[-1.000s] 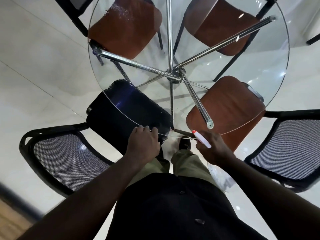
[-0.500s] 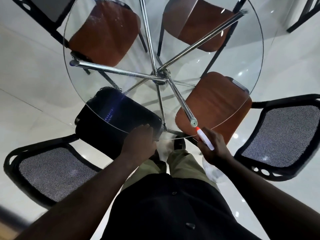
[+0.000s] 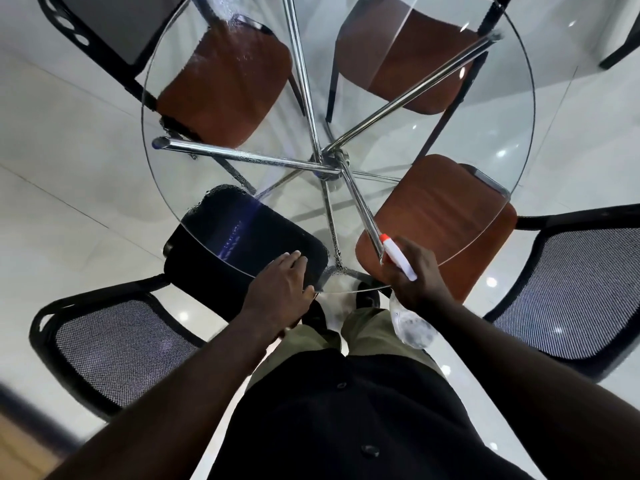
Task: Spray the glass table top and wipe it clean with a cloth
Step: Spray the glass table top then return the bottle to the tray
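The right hand point(image 3: 414, 275) has lifted the spray bottle point(image 3: 398, 258) up over the near rim of the round glass table point(image 3: 450, 133), its grip closed around the bottle's neck. The left hand point(image 3: 280, 289) now lies flat, fingers loose, on the glass edge, holding nothing. Droplets bead the far left glass.

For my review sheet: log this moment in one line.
phase: spraying | right hand: spray bottle aimed over glass table top | left hand: on near rim | cloth: not visible
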Tool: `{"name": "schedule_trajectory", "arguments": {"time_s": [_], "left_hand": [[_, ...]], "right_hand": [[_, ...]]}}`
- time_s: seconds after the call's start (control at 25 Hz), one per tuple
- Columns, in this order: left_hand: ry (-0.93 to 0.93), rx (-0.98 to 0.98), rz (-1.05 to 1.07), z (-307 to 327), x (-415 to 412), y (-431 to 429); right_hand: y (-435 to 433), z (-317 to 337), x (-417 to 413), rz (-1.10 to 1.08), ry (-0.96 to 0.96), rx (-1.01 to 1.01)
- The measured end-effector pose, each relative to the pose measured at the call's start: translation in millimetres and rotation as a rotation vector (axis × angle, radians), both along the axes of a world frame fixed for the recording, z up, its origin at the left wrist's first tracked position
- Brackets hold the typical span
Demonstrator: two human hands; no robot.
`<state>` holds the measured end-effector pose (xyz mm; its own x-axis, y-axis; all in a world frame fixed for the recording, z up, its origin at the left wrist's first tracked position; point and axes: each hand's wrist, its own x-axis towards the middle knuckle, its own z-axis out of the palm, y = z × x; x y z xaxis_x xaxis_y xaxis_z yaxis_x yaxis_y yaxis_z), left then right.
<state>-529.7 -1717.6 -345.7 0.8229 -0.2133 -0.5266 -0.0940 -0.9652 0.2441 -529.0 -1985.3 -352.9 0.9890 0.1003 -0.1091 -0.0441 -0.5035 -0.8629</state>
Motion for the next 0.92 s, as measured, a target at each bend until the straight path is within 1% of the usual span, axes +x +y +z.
{"name": "schedule_trajectory", "arguments": {"time_s": [0.24,0.44,0.56,0.64,0.76,0.92], "left_hand": [[-0.006,0.023,0.038,11,9,-5],[-0.031,0.018,0.058,18,19,-13],[-0.031,0.018,0.066,21,24,-16],[-0.033,0.018,0.069,22,25,-18],[-0.034,0.015,0.072,24,27,-18],[-0.044,0.01,0.069,25,27,-18]], "right_hand": [[0,1,30,0.038,-0.022,0.028],[0,8,48,-0.022,-0.066,0.039],[-1,11,56,-0.028,-0.037,0.021],[-1,14,61,-0.01,-0.034,0.012],[4,20,64,0.078,-0.129,-0.029],[14,26,60,0.115,-0.164,-0.002]]}}
